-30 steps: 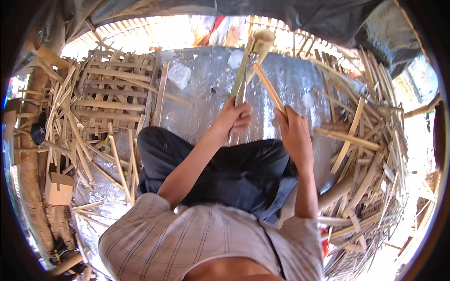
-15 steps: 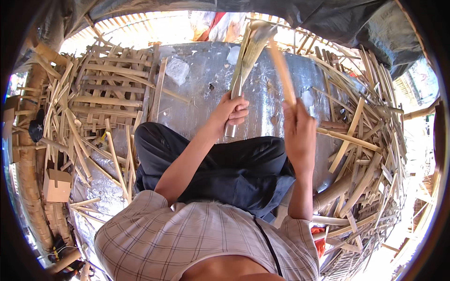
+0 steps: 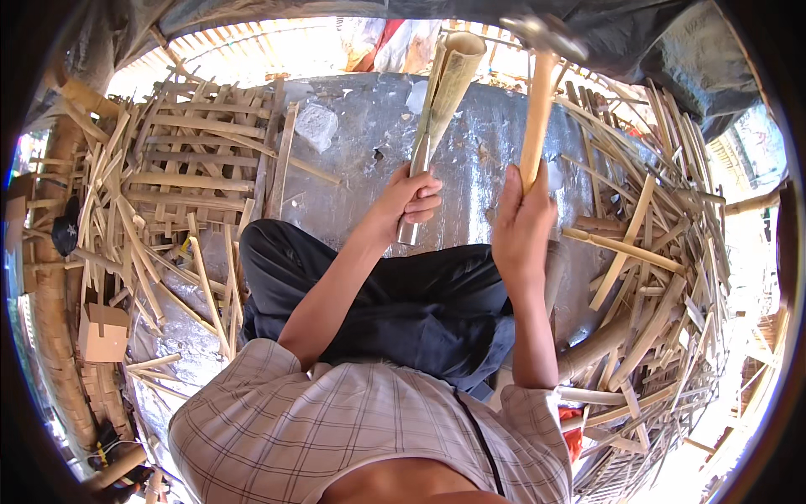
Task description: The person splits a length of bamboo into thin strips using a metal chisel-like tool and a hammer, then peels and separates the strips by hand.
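My left hand (image 3: 410, 203) is closed round a shiny metal bar (image 3: 409, 233), whose lower end sticks out below my fist. Above the fist the bar runs along a length of split bamboo (image 3: 453, 80), which tilts away from me with its hollow end at the top. How far the metal goes into the bamboo I cannot tell. My right hand (image 3: 525, 218) grips the wooden handle of a hammer (image 3: 536, 126), thumb along the handle. The hammer's head is blurred, up and right of the bamboo's far end and apart from it.
A dark, worn sheet (image 3: 353, 193) lies under my crossed legs, with a pale lump (image 3: 317, 128) on it. Bamboo strips (image 3: 651, 260) pile up on the right, and a slatted lattice (image 3: 201, 160) lies on the left. A cardboard box (image 3: 103, 332) stands at the far left.
The hammer has lifted off the bamboo's far end and swung up to the right. The left hand and the bamboo have hardly moved.
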The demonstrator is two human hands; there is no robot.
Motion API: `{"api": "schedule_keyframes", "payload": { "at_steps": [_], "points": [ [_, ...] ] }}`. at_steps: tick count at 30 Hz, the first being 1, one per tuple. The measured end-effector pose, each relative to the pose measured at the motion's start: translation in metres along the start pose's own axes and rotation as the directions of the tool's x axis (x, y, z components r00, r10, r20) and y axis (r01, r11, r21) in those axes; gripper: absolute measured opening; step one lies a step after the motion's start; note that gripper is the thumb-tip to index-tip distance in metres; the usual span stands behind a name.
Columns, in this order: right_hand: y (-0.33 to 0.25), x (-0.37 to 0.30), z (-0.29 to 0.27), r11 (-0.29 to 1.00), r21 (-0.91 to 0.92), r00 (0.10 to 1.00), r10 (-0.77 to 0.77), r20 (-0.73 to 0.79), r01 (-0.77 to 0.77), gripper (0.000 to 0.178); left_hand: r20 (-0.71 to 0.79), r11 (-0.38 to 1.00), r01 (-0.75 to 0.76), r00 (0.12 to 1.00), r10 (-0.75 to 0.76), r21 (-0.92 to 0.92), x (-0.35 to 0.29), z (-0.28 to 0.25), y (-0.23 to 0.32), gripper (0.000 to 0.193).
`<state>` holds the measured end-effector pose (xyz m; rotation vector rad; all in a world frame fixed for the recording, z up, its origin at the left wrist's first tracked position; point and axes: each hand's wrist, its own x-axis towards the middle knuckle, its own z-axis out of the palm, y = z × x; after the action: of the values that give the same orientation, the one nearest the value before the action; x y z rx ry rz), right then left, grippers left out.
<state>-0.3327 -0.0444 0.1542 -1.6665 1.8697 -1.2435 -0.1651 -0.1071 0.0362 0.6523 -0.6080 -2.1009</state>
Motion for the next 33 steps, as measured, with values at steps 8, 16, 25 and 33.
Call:
{"api": "schedule_keyframes", "payload": {
  "at_steps": [8,16,25,33],
  "points": [
    [0.008,-0.005,-0.014,0.962,-0.257,0.965,-0.018,0.263,0.088,0.031,-0.041,0.999,0.030,0.999,-0.029,0.019,-0.007,0.003,-0.012,0.018],
    [0.079,-0.016,0.031,0.963,-0.225,0.958,-0.083,0.273,0.147,0.025,-0.133,0.994,0.075,0.989,-0.065,0.077,-0.004,0.004,-0.013,0.019],
    [0.029,-0.011,0.019,0.996,0.088,0.999,-0.035,0.035,0.032,0.019,-0.016,0.997,0.066,0.998,-0.066,-0.029,0.004,-0.013,-0.011,0.017],
    [0.021,-0.005,-0.003,0.984,-0.148,0.968,-0.057,0.244,0.095,0.028,-0.081,0.997,0.078,0.994,-0.078,0.002,-0.002,-0.019,-0.018,0.020]
  ]
}}
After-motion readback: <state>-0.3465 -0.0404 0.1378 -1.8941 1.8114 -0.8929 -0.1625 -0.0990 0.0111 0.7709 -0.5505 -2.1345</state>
